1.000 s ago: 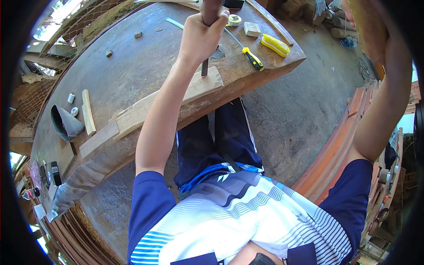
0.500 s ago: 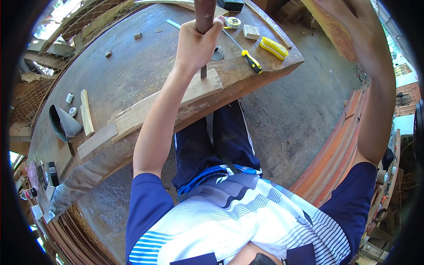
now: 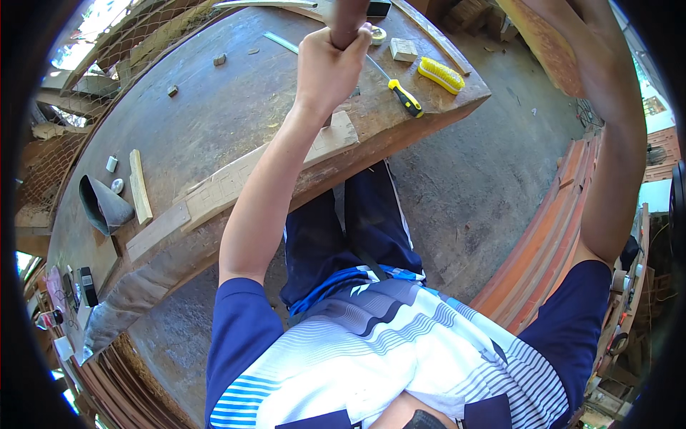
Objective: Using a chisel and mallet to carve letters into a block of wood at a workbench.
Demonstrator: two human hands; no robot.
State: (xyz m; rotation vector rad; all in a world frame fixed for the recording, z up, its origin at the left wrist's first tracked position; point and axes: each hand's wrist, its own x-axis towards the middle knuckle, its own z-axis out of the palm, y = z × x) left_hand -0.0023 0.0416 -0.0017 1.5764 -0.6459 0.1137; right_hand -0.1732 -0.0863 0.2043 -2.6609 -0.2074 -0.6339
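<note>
My left hand (image 3: 329,68) is closed round the thick brown handle of a chisel (image 3: 348,21), held upright over the bench. The chisel's blade shows below my wrist, its lower end at the right end of a pale wooden board (image 3: 339,137) with outlines marked along it. My left forearm covers part of the board. High at the upper right, my right hand (image 3: 554,18) grips a thick, yellowish-brown piece of wood (image 3: 547,53), raised well apart from the chisel. The picture's edge cuts off part of that hand and the wood.
On the workbench (image 3: 236,107) lie a yellow-black screwdriver (image 3: 406,99), a yellow brush (image 3: 441,76), a small pale block (image 3: 404,49), a tape measure (image 3: 378,35) and a metal ruler (image 3: 281,41). A grey cone-shaped container (image 3: 105,205) lies at the left. Reddish planks (image 3: 536,243) are stacked at right.
My left hand and the chisel's top have shifted slightly right, tilting the handle. My raised right hand and the piece of wood have moved slightly to the right.
</note>
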